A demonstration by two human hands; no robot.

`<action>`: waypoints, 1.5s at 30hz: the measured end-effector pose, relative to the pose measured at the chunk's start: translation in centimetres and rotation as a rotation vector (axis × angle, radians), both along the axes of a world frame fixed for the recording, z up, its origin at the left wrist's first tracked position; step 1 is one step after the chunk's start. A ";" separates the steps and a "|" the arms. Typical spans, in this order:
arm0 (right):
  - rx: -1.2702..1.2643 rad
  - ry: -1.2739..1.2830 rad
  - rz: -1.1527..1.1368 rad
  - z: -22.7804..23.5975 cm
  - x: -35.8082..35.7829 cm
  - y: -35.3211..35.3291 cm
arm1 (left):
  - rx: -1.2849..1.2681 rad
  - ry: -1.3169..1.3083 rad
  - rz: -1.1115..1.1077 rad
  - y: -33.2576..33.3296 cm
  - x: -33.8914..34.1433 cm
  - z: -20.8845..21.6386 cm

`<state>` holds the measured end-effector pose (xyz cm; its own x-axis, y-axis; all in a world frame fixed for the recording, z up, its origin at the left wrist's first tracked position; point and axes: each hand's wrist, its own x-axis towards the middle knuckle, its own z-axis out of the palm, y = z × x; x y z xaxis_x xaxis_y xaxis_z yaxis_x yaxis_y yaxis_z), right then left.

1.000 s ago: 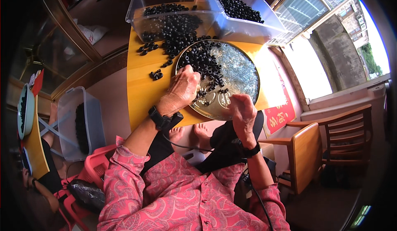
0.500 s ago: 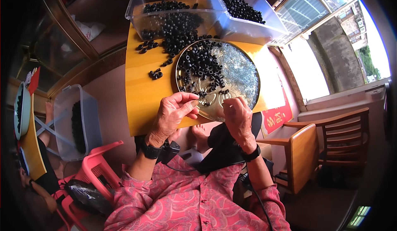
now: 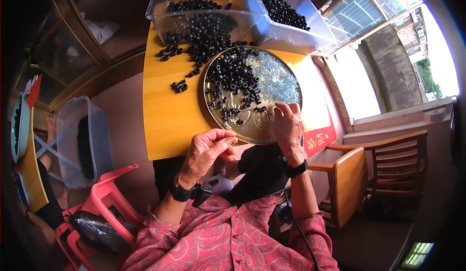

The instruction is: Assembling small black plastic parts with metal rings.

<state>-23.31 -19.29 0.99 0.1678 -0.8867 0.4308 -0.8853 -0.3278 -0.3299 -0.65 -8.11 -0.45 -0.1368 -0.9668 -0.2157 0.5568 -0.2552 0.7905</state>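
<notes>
A round metal tray (image 3: 252,121) lies on the yellow table, with black ring-shaped parts (image 3: 235,74) on its left and tiny silvery pieces (image 3: 277,76) on its right. Just off the tray's near edge, my left hand (image 3: 209,150) is closed, thumb and forefinger pinched together. Whatever sits in that pinch is too small to name. My right hand (image 3: 289,127) hovers over the tray's near right side, by the silvery pieces. Its fingers are curled downward, and their tips are partly hidden, so anything between them cannot be made out.
Loose black parts spill over the yellow table (image 3: 165,130) from a tipped clear bin (image 3: 155,8). Beside it stands another clear bin (image 3: 291,35) holding black parts. A tub (image 3: 104,149) and pink stool (image 3: 109,188) are at left, a wooden chair (image 3: 352,186) at right.
My right hand has moved right across the tray, toward the silvery pieces. My left hand keeps its pinch, slightly lower in view. The whole view has shifted a little.
</notes>
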 end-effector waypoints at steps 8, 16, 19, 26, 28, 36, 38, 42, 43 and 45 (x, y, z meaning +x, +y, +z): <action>-0.023 0.058 0.007 -0.1 0.6 -0.4 | 0.006 -0.057 -0.018 0.2 0.1 -0.2; 0.032 0.047 0.050 -0.4 0.6 -0.8 | 0.008 -0.024 -0.009 0.3 0.0 0.1; -0.006 0.016 0.080 -0.1 1.1 -0.2 | 0.006 0.078 -0.015 0.3 -0.1 0.5; 0.393 -0.623 0.197 1.4 2.0 3.2 | 0.039 0.243 0.042 -0.1 -0.8 -0.2; 0.567 -0.873 0.251 1.7 2.1 3.9 | 0.052 0.292 0.054 -0.2 -0.9 -0.3; 0.596 -1.083 0.297 3.0 3.6 6.0 | 0.058 0.309 0.049 -0.4 -1.2 -0.2; 0.600 -1.094 0.303 2.9 3.8 6.4 | 0.052 0.315 0.043 -0.4 -1.2 -0.1; 0.594 -1.002 0.336 3.1 4.1 7.0 | 0.063 0.324 0.045 -0.3 -1.2 0.0; 0.583 -0.956 0.351 3.2 4.1 7.1 | 0.061 0.325 0.047 -0.3 -1.2 0.0; 0.547 -0.894 0.343 3.0 4.2 7.1 | 0.055 0.330 0.046 -0.4 -1.3 -0.1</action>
